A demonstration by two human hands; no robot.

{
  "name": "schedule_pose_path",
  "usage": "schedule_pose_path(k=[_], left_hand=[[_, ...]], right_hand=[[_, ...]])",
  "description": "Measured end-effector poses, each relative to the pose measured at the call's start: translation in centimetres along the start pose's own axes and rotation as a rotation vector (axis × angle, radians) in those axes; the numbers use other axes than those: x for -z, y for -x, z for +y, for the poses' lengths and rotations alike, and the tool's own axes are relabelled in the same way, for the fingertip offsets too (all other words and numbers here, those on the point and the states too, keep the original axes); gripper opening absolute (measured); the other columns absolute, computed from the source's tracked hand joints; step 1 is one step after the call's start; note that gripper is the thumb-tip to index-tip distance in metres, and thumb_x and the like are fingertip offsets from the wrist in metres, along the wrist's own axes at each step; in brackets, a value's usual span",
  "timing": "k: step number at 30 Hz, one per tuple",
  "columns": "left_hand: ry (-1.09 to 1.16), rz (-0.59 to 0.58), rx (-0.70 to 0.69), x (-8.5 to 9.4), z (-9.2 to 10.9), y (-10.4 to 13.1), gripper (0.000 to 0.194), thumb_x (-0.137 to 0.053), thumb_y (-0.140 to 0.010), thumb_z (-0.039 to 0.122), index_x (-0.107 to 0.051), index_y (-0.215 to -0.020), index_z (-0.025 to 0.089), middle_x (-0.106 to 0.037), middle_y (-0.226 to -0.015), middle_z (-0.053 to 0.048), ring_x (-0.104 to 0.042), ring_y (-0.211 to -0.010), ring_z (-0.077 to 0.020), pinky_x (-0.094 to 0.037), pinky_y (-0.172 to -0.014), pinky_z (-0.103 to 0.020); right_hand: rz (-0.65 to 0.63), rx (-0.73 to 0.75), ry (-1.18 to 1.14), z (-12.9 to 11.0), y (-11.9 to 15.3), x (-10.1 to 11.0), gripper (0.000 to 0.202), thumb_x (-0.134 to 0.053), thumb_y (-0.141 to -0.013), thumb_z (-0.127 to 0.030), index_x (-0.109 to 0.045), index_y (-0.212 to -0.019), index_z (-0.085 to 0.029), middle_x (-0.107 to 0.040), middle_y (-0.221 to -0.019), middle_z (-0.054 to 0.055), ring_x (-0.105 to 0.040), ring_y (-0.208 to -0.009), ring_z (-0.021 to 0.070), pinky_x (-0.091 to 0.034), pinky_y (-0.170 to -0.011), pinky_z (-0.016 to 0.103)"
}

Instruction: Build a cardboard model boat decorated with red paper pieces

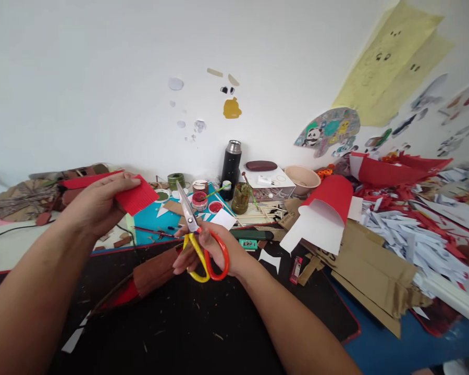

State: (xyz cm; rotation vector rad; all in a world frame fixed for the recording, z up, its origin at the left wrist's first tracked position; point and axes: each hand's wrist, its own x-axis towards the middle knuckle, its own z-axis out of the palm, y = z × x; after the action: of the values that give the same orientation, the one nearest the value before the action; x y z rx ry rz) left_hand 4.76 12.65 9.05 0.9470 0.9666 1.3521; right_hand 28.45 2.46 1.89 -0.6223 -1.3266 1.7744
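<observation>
In my left hand I pinch a strip of red paper whose lower right edge is cut into a fine fringe. My right hand holds a pair of scissors with one yellow and one orange handle loop. The scissor blades point up and to the left, close together and apart from the red paper. Below my hands, a brown and red rolled paper piece rests on the black mat.
Behind my hands stand small paint pots, a murky jar and a black thermos. To the right lie a curled red sheet, cardboard, a lighter and a heap of white paper strips.
</observation>
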Motion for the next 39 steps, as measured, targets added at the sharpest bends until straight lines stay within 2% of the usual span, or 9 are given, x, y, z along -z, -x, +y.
schedule_pose_path(k=[3,10,13,16,18,21,24,31,39], left_hand=[[-0.011,0.011,0.003,-0.2,-0.3,0.0,0.028,-0.09,-0.056,0.011,-0.069,-0.073,0.018,-0.066,-0.069,0.002,-0.059,-0.067,-0.0115,-0.055,-0.061,-0.014],[-0.024,0.019,0.016,-0.6,-0.5,0.1,0.031,-0.09,-0.052,0.012,-0.068,-0.072,0.017,-0.064,-0.067,0.004,-0.056,-0.063,-0.0093,-0.053,-0.058,-0.014],[-0.014,0.018,0.011,-0.6,-0.4,0.0,0.034,-0.092,-0.048,0.012,-0.067,-0.071,0.017,-0.063,-0.067,0.005,-0.056,-0.063,-0.0081,-0.053,-0.057,-0.013],[-0.006,0.008,0.009,-0.5,-0.4,0.0,0.034,-0.092,-0.048,0.013,-0.067,-0.07,0.017,-0.064,-0.068,0.005,-0.056,-0.063,-0.0081,-0.053,-0.058,-0.013],[0.0,-0.003,0.009,-0.4,-0.4,0.0,0.032,-0.092,-0.05,0.014,-0.067,-0.07,0.017,-0.064,-0.068,0.005,-0.057,-0.063,-0.0088,-0.054,-0.058,-0.015],[0.013,-0.011,0.003,-0.1,-0.5,0.0,0.031,-0.092,-0.054,0.014,-0.067,-0.071,0.017,-0.065,-0.069,0.004,-0.058,-0.065,-0.0098,-0.055,-0.06,-0.016],[0.025,-0.018,0.0,0.2,-0.5,0.0,0.03,-0.093,-0.056,0.016,-0.067,-0.073,0.016,-0.065,-0.07,0.003,-0.058,-0.065,-0.0094,-0.054,-0.062,-0.017],[0.019,-0.04,-0.018,0.4,-0.2,0.2,0.033,-0.095,-0.058,0.023,-0.068,-0.073,0.015,-0.066,-0.072,0.002,-0.059,-0.066,-0.0099,-0.054,-0.066,-0.02],[-0.038,-0.036,-0.059,0.3,-0.3,0.3,0.031,-0.096,-0.056,0.026,-0.069,-0.068,0.017,-0.064,-0.072,0.002,-0.058,-0.066,-0.0115,-0.051,-0.063,-0.022]], right_hand=[[-0.037,0.01,0.025,-0.3,0.2,0.0,0.096,-0.063,-0.079,-0.092,-0.063,-0.138,-0.017,-0.081,-0.099,0.013,-0.081,-0.091,0.0298,-0.061,-0.071,0.035],[-0.147,0.004,-0.007,-0.3,0.2,0.1,0.093,-0.065,-0.079,-0.09,-0.064,-0.139,-0.018,-0.08,-0.105,0.014,-0.081,-0.091,0.0281,-0.063,-0.077,0.038],[-0.143,0.02,0.004,-0.2,0.1,0.2,0.09,-0.067,-0.08,-0.088,-0.066,-0.137,-0.019,-0.079,-0.115,0.016,-0.079,-0.102,0.0297,-0.062,-0.083,0.038],[-0.177,0.015,-0.039,-0.1,0.1,0.1,0.097,-0.06,-0.077,-0.095,-0.064,-0.137,-0.019,-0.078,-0.118,0.018,-0.075,-0.115,0.0327,-0.06,-0.093,0.043],[-0.229,-0.006,-0.077,-0.2,0.2,-0.1,0.099,-0.059,-0.077,-0.096,-0.062,-0.138,-0.019,-0.078,-0.115,0.018,-0.076,-0.112,0.0328,-0.06,-0.095,0.045],[-0.17,-0.063,-0.038,-0.5,0.4,-0.5,0.086,-0.06,-0.085,-0.089,-0.064,-0.134,-0.018,-0.078,-0.101,0.014,-0.08,-0.086,0.0261,-0.062,-0.079,0.038],[-0.04,-0.092,0.011,-0.7,0.6,-0.8,0.083,-0.063,-0.085,-0.089,-0.068,-0.125,-0.016,-0.075,-0.083,0.007,-0.075,-0.063,0.0197,-0.06,-0.063,0.031],[0.085,-0.1,0.031,-0.8,0.5,-1.2,0.077,-0.061,-0.088,-0.086,-0.07,-0.114,-0.014,-0.072,-0.073,0.004,-0.072,-0.053,0.0184,-0.057,-0.051,0.027],[0.153,-0.091,0.227,0.1,0.7,-1.9,0.061,-0.063,-0.095,-0.075,-0.07,-0.107,-0.016,-0.066,-0.067,-0.002,-0.064,-0.045,0.0122,-0.046,-0.043,0.02]])
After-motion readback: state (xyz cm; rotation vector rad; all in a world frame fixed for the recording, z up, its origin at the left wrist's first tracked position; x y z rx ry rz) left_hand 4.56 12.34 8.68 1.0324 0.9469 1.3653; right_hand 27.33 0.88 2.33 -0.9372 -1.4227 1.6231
